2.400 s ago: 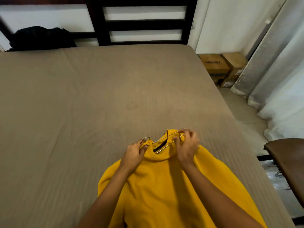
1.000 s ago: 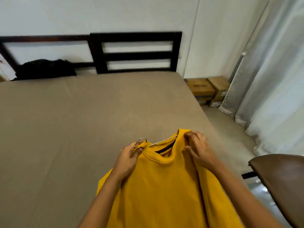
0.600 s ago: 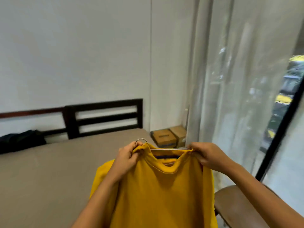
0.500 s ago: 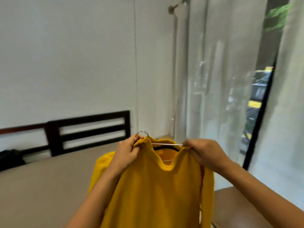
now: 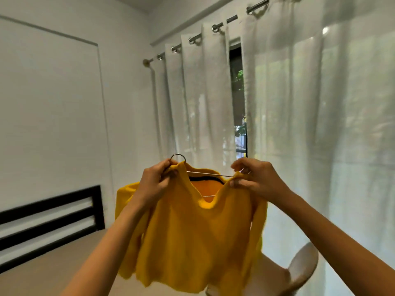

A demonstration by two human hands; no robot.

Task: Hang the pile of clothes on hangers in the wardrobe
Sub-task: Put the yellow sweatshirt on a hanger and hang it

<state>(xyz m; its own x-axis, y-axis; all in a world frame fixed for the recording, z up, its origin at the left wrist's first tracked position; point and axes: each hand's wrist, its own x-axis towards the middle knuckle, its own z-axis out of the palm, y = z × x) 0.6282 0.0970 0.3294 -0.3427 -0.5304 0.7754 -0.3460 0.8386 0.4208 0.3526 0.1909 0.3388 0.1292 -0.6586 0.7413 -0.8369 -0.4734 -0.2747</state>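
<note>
While white curtains [image 5: 299, 124] on a metal rod [image 5: 256, 5] fill the right side of the view, a plain white wall [image 5: 53, 103] takes the left side. Below the wall is the bed [image 5: 53, 263] with a beige cover and a dark slatted headboard [image 5: 53, 206]. The yellow sweater [image 5: 188, 242] is held up in the air in the middle, in front of the curtains, and it hangs free above a pale chair [image 5: 299, 268] (only a part of the chair shows). The left hand [image 5: 156, 182] pinches the left end of the collar with curled fingers. The right hand [image 5: 256, 178] pinches the right end of the collar. The metal hanger [image 5: 209, 174] sits inside the neck opening; its thin bar runs between both hands, and its round hook [image 5: 178, 155] stands just above the left hand.
</note>
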